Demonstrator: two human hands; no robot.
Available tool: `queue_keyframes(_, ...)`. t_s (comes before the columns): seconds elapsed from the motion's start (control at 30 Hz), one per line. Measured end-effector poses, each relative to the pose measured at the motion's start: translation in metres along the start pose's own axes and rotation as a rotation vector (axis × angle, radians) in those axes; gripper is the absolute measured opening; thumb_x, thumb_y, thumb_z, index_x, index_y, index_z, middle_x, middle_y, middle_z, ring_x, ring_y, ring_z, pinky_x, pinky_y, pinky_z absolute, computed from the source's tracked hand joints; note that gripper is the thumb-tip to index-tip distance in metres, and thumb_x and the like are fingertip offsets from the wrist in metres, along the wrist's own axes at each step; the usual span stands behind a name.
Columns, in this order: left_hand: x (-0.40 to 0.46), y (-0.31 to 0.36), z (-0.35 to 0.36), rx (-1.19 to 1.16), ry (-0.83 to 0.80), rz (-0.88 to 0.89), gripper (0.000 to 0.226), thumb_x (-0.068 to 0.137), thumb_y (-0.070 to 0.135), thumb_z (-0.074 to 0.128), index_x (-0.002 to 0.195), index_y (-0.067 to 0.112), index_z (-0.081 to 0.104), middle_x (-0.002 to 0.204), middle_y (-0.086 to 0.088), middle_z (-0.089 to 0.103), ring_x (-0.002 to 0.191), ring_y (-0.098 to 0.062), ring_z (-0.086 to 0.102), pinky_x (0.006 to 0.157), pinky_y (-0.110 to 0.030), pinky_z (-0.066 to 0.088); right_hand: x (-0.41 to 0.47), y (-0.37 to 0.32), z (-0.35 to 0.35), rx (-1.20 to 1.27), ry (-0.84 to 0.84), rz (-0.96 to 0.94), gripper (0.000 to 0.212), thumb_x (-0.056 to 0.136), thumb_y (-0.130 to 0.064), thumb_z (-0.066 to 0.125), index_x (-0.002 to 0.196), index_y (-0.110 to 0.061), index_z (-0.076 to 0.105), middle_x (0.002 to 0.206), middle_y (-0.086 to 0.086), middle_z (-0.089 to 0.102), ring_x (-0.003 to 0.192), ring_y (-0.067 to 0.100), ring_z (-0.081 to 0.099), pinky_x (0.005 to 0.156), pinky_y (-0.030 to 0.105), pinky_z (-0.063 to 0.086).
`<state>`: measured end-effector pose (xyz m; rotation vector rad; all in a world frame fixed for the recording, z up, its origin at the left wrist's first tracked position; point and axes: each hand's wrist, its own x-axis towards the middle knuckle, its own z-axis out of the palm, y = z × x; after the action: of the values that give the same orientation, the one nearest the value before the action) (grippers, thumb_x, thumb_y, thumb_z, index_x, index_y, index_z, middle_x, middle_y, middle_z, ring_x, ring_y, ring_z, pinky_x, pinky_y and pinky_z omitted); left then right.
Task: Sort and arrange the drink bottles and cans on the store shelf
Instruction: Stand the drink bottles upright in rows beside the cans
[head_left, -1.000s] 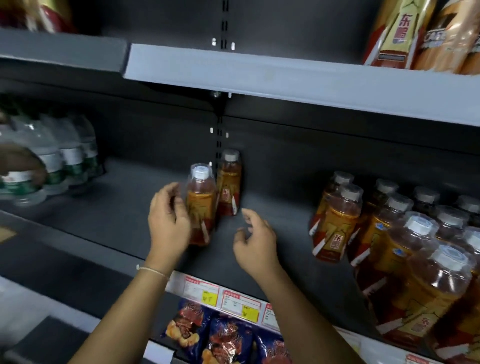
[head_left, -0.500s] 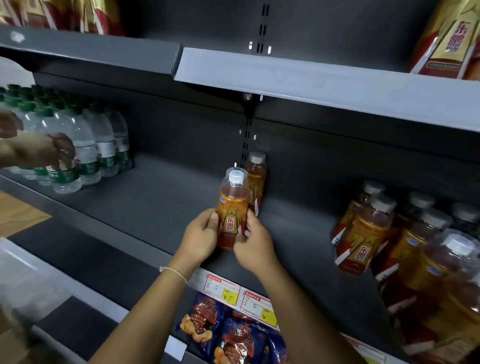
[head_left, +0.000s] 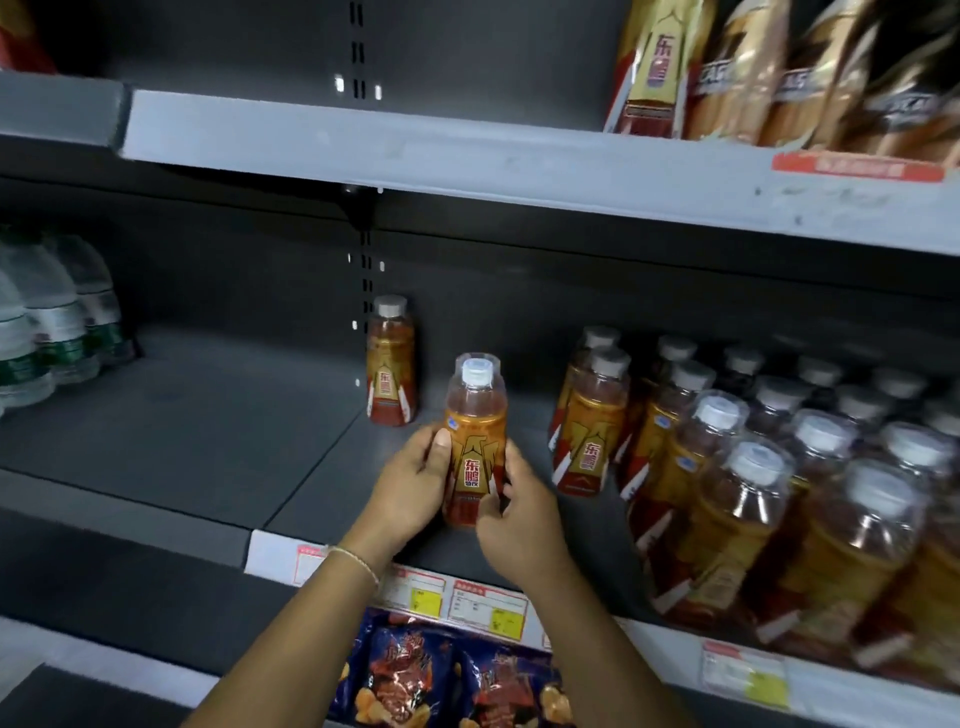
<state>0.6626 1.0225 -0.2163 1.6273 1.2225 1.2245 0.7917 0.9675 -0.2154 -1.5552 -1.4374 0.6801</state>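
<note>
Water bottles: clear plastic water bottles with green-and-white labels (head_left: 49, 332) are grouped at the shelf's far left, seemingly one sorted kind.
Left hand: the left hand (head_left: 410, 486) wraps its fingers and thumb round the label's left side.
Held bottle: the clear plastic bottle of orange drink with a gold-red label and white cap (head_left: 475, 441) stands upright near the front edge, label outward, likely being faced.
Right hand: the right hand (head_left: 517, 512) pinches its lower right side, steadying it.
Back bottle: a matching bottle (head_left: 390, 364) stands alone behind.
Rows: matching orange bottles (head_left: 727, 467) fill the right, well apart.
Shelf: a dark grey metal shelf (head_left: 208, 436), price tags (head_left: 485, 605) on its lip; snack bags (head_left: 441, 680) below.
</note>
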Motion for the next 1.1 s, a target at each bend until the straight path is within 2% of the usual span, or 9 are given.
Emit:
queue_keyframes(0.07,-0.004,0.007,0.022,-0.008,-0.025,0.016,0.023,0.103,0.038,0.04,0.109,0.03,0.061,0.1,0.013,0.068,0.09,0.01,0.061,0.075,-0.007,0.043,-0.008,0.009,-0.016,-0.013,0.036,0.01,0.071,0.091,-0.001,0.051,0.155,-0.025,0.031,0.141,-0.003,0.056,0.128,0.008,0.052,0.112,0.033,0.042)
queue_keyframes(0.17,-0.013,0.014,0.051,-0.048,-0.051,0.016,0.028,0.102,0.038,0.041,0.117,0.027,0.062,0.106,0.012,0.069,0.099,0.002,0.062,0.081,-0.012,0.044,-0.018,0.02,-0.038,0.002,0.091,0.062,0.077,0.089,-0.001,0.052,0.157,-0.026,0.025,0.145,-0.006,0.05,0.133,0.009,0.047,0.113,0.028,0.038)
queue_keyframes(0.27,-0.02,0.021,0.073,-0.084,-0.052,0.022,0.032,0.102,0.038,0.042,0.122,0.024,0.064,0.108,0.011,0.07,0.1,0.002,0.063,0.082,-0.009,0.046,-0.026,0.028,-0.052,0.049,0.117,0.089,0.078,0.089,0.001,0.05,0.157,-0.026,0.022,0.149,-0.004,0.046,0.136,0.009,0.044,0.116,0.034,0.037)
queue_keyframes(0.37,-0.022,0.026,0.086,-0.076,-0.058,0.021,0.035,0.102,0.039,0.044,0.126,0.024,0.063,0.115,0.008,0.069,0.109,-0.006,0.063,0.096,-0.023,0.049,-0.034,0.031,-0.062,0.059,0.09,0.121,0.083,0.09,-0.001,0.05,0.159,-0.028,0.012,0.154,-0.003,0.037,0.14,0.009,0.037,0.117,0.03,0.033)
queue_keyframes(0.47,-0.029,0.024,0.097,-0.048,-0.061,0.016,0.034,0.101,0.031,0.048,0.129,0.018,0.062,0.12,0.001,0.068,0.113,-0.011,0.062,0.103,-0.034,0.046,-0.039,0.034,-0.069,0.038,0.087,0.115,0.091,0.088,-0.001,0.051,0.159,-0.031,0.003,0.159,-0.002,0.029,0.145,0.013,0.03,0.121,0.039,0.029)
queue_keyframes(0.57,-0.037,0.018,0.105,-0.032,-0.068,0.028,0.03,0.101,0.022,0.051,0.125,0.016,0.066,0.117,0.0,0.07,0.109,-0.008,0.063,0.101,-0.031,0.048,-0.046,0.036,-0.071,-0.014,0.089,0.144,0.097,0.089,-0.001,0.054,0.159,-0.03,-0.006,0.164,-0.006,0.012,0.15,0.015,0.018,0.119,0.026,0.015)
queue_keyframes(0.67,-0.038,0.014,0.106,-0.034,-0.061,0.022,0.029,0.101,0.02,0.051,0.124,0.017,0.067,0.117,0.003,0.071,0.107,-0.003,0.063,0.101,-0.028,0.048,-0.05,0.041,-0.07,-0.025,0.112,0.191,0.092,0.089,0.0,0.054,0.16,-0.025,0.001,0.161,-0.001,0.02,0.146,0.016,0.025,0.105,0.017,0.019)
queue_keyframes(0.9,-0.036,0.016,0.115,-0.002,-0.074,0.031,0.03,0.101,0.02,0.052,0.127,0.014,0.065,0.123,0.0,0.068,0.113,-0.011,0.062,0.104,-0.037,0.047,-0.049,0.043,-0.072,0.0,0.117,0.22,0.087,0.09,-0.003,0.053,0.16,-0.021,0.005,0.163,0.002,0.026,0.149,0.021,0.025,0.119,0.032,0.024)
queue_keyframes(1.1,-0.036,0.01,0.118,0.039,-0.064,0.094,0.032,0.101,0.019,0.051,0.13,0.015,0.064,0.123,-0.001,0.068,0.115,-0.013,0.062,0.104,-0.039,0.047,-0.049,0.045,-0.075,0.002,0.104,0.214,0.086,0.091,-0.003,0.053,0.16,-0.02,0.004,0.162,0.002,0.028,0.148,0.019,0.028,0.115,0.025,0.025)
